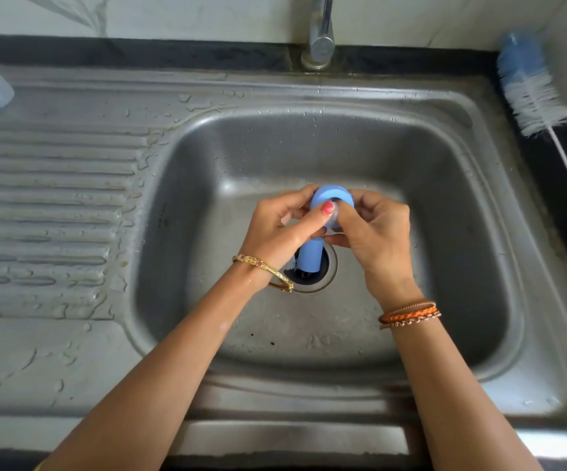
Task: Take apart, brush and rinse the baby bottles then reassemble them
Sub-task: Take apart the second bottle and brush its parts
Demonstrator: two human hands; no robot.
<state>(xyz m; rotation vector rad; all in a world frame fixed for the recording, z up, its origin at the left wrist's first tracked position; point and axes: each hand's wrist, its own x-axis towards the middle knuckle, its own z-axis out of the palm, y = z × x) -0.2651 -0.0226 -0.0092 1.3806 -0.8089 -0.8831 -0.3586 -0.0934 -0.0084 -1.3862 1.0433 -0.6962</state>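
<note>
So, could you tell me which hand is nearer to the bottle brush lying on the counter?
The right hand. It is over the sink basin, on the side where the bottle brush lies by the sink's right rim; the left hand is farther across the basin. Both hold a blue bottle part.

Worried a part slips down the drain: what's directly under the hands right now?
Below the hands, which grip a blue bottle ring, a blue cylindrical piece lies over the drain. The hands hide its upper end; part of the drain opening is hidden too.
</note>
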